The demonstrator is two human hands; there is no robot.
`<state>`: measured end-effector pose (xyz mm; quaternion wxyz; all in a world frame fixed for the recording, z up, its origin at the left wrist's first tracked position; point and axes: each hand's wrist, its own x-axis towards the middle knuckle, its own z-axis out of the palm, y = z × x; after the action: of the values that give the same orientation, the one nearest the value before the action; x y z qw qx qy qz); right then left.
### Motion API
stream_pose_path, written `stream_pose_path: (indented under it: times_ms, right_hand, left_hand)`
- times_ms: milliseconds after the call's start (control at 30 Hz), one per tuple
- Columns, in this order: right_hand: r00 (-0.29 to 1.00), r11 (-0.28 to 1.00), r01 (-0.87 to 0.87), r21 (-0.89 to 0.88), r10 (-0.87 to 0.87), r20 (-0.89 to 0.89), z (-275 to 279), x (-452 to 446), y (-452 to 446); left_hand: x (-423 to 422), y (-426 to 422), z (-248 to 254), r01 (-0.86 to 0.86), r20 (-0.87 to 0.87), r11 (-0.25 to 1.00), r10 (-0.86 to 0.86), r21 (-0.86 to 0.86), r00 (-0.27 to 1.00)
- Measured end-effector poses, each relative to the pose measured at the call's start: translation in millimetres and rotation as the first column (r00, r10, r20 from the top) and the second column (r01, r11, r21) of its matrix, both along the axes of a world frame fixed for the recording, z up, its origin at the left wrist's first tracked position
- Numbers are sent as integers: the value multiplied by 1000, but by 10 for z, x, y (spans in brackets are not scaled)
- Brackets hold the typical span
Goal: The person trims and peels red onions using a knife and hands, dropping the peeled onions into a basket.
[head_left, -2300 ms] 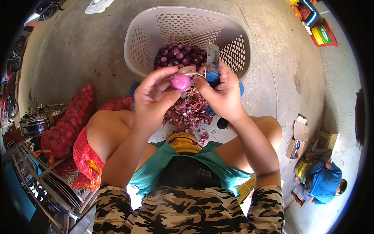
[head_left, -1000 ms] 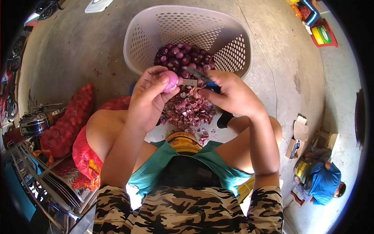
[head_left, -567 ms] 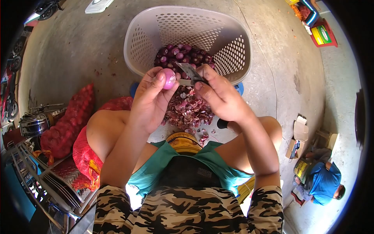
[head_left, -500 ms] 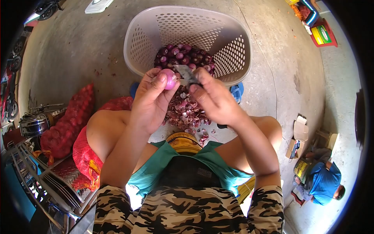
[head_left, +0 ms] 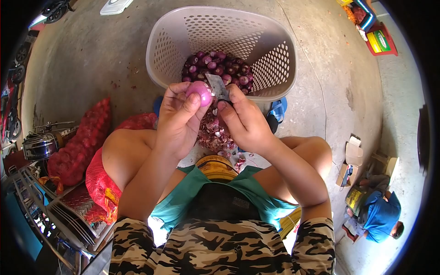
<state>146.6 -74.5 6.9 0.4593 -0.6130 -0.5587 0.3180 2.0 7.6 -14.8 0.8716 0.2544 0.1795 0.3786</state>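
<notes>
Between the thumb and fingers of my left hand (head_left: 178, 117) is a peeled purple onion (head_left: 199, 93), its cut end turned to the right. My right hand (head_left: 247, 119) grips a knife (head_left: 217, 87) with a short, broad grey blade; its handle is mostly hidden by the fingers. The blade is beside the onion's right end, and I cannot tell whether they touch. Just beyond both hands stands a grey plastic basket (head_left: 160, 55) with several purple onions (head_left: 217, 64) at its bottom. Below the hands a heap of onion skins (head_left: 215, 135) lies on the floor.
Red mesh sacks of onions (head_left: 82, 142) lie at my left, near a metal rack (head_left: 64, 224). Blue slippers (head_left: 277, 110) are by the basket. An open cardboard box (head_left: 353, 156) lies at the right, near a seated person in a blue shirt (head_left: 384, 215).
The knife has tilted more upright, and my right hand has moved slightly left and down, closer to the onion. The onion has turned a little in my left hand.
</notes>
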Motion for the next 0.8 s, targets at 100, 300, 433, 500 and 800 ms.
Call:
stream_pose_path:
  times_ms: [100,300,433,500,800]
  right_hand:
    - [1000,999,-25,35,25,-1,59,-22,-23]
    - [999,999,-34,13,34,13,43,-9,-19]
    - [998,998,-28,-60,24,-64,67,11,-22]
    - [996,1000,1,-26,-3,-92,78,11,-20]
    - [999,998,-31,45,31,8,40,-19,-33]
  left_hand:
    - [-3,3,7,-3,1,1000,3,3,1000]
    - [-15,21,-36,48,39,999,-49,23,998]
    - [-13,29,-34,67,68,997,-69,38,995]
    - [2,18,0,59,63,997,-62,49,996]
    - [-12,35,-16,16,-33,986,-10,168,999]
